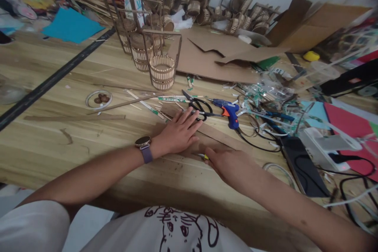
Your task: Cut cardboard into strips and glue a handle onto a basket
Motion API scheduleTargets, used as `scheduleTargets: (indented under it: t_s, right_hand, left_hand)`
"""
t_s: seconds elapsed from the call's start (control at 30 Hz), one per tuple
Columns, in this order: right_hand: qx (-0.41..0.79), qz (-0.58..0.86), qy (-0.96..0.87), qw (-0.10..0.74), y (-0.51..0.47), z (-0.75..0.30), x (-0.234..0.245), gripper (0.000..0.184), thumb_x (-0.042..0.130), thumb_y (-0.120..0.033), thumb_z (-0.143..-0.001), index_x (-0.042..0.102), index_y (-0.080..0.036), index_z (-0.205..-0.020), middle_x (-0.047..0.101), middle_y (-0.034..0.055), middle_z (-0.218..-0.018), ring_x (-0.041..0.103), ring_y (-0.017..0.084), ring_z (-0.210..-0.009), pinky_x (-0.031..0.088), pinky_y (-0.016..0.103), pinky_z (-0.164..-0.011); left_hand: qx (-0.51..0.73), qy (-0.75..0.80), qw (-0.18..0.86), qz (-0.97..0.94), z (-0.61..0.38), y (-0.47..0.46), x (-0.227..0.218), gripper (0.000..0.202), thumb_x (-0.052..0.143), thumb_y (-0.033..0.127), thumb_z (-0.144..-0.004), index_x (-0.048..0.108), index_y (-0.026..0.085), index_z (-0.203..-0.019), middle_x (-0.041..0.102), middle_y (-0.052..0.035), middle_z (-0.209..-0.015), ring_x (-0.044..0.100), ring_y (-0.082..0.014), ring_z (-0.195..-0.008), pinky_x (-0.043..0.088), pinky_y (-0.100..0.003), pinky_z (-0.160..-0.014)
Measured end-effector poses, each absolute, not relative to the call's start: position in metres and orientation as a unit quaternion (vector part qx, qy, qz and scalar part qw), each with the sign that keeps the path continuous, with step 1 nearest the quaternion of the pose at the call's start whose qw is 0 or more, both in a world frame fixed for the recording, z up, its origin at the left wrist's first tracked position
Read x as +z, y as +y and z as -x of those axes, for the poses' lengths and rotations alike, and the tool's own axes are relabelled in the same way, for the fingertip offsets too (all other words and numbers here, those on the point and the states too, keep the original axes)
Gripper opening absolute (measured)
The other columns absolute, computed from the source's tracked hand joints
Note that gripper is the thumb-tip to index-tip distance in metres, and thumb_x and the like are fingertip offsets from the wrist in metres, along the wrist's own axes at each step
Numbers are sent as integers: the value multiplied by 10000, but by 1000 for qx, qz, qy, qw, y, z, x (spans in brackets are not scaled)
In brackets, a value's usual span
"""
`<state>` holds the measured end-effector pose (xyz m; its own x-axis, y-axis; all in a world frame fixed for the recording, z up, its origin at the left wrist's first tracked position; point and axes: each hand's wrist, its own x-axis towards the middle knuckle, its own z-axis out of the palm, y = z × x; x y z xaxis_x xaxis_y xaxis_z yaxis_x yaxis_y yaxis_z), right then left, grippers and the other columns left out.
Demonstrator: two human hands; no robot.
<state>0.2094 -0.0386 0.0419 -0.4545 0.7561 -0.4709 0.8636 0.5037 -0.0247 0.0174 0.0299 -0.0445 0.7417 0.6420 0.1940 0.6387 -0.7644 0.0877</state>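
Observation:
My left hand (180,133) lies flat with fingers stretched out, pressing on a strip of brown cardboard (214,140). Its fingertips reach the handles of black scissors (201,109). A watch with a purple band is on that wrist. My right hand (232,165) is closed around a yellow utility knife (206,157), its tip pointing left at the cardboard near my left palm. Most of the knife is hidden in the fist. Just beyond lies a blue glue gun (228,111) with an orange trigger.
Small slatted wooden buckets (162,73) with tall handles stand behind. A tape roll (99,99) holding brown pieces lies at left, near thin wooden sticks. Cardboard sheets (203,57) are at the back. At right are a phone (304,165), cables, and plastic scraps.

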Motion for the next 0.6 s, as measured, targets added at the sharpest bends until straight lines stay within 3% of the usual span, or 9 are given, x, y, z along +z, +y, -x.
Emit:
scheduleTargets:
  t_s: [0.17, 0.6]
  right_hand:
    - [-80, -447, 840, 297, -35, -199, 53, 448, 449, -81, -977, 548, -185, -1401, 771, 131, -1075, 773, 268, -862, 497, 283, -563]
    - [-73, -432, 852, 288, -31, -202, 53, 444, 517, -137, -987, 530, -202, -1426, 781, 93, -1068, 773, 256, -877, 484, 279, -558]
  left_hand:
    - [115, 340, -4, -933, -17, 30, -46, 576, 443, 483, -1051, 462, 137, -1511, 308, -176, -1645, 205, -393, -1539, 241, -589, -1211]
    - [115, 343, -1, -932, -19, 29, -45, 577, 448, 496, -1047, 485, 137, -1497, 316, -178, -1641, 213, -397, -1535, 230, -586, -1214]
